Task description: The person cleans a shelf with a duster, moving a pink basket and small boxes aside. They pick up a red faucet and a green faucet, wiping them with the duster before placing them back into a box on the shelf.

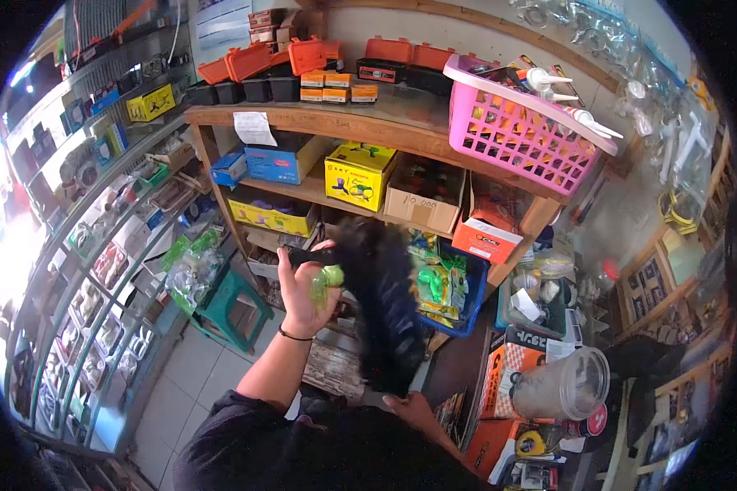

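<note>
My left hand (301, 296) is raised in front of the shelves, thumb up, with its fingers around a small light-green translucent bottle-like thing (326, 285). Just right of it is a long, black, fluffy-looking feather duster (381, 311), upright and smeared by motion. My right hand (409, 409) is low, at the lower end of the duster, its fingers closed there and partly hidden. Behind the duster, a blue crate (477, 286) holds green and yellow packets (438, 282).
A wooden shelf (319, 123) carries a pink basket (520, 123), a yellow box (359, 176) and a cardboard box (422, 196). A green stool (233, 303) with bagged goods stands left. A clear plastic tub (561, 385) stands right. Glass display shelves (82, 270) line the left side.
</note>
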The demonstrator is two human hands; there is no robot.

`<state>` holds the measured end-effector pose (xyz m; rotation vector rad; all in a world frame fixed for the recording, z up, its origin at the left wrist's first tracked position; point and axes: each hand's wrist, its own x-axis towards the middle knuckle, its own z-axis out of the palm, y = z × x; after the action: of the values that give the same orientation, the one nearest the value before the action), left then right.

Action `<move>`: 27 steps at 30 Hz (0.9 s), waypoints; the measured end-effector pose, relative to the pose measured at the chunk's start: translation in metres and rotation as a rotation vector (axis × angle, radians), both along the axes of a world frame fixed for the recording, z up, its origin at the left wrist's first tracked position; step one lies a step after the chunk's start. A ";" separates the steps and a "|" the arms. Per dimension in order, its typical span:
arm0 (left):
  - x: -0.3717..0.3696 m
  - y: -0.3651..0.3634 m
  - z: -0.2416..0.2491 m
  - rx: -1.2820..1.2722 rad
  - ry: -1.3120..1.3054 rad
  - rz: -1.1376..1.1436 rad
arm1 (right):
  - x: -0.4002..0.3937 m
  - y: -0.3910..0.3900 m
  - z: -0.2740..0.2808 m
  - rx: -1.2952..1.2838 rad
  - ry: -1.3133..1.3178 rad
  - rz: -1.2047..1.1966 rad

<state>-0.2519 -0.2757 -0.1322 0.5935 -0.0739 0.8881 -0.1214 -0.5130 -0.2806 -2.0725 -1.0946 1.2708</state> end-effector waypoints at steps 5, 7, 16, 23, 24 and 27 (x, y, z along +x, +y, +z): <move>0.005 -0.009 0.003 -0.007 -0.018 -0.019 | -0.004 -0.009 -0.011 0.355 0.020 -0.146; 0.005 0.002 0.000 0.062 -0.429 -0.430 | -0.004 -0.006 0.006 0.236 0.032 -0.176; 0.005 0.000 -0.005 -0.058 -0.445 -0.443 | 0.001 -0.007 0.001 0.134 -0.015 -0.108; 0.004 -0.022 0.023 -0.074 0.074 0.083 | 0.005 -0.007 -0.011 0.133 -0.050 0.021; 0.003 -0.025 0.028 -0.164 0.203 0.212 | 0.004 -0.005 -0.011 0.096 -0.044 -0.071; 0.002 -0.004 0.003 -0.058 -0.203 -0.204 | 0.003 -0.005 -0.013 0.103 -0.006 -0.095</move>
<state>-0.2500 -0.2802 -0.1290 0.4314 -0.2867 0.7471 -0.1180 -0.5182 -0.2938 -2.0277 -1.0291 1.1391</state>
